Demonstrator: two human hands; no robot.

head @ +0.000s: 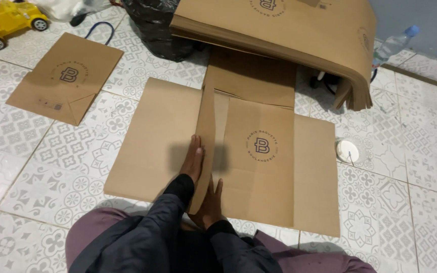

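Observation:
A large brown paper sheet lies flat on the tiled floor, with a round printed emblem on its middle panel. A narrow strip of the sheet stands up along a fold. My left hand lies flat with fingers together, pressing the paper just left of that raised fold. My right hand rests at the near end of the fold, fingers on the strip's lower edge. Both arms wear dark sleeves.
A finished brown paper bag lies at the left. A thick stack of brown sheets droops over something at the top. A white round lid, a plastic bottle, a black plastic bag and a yellow toy car sit around.

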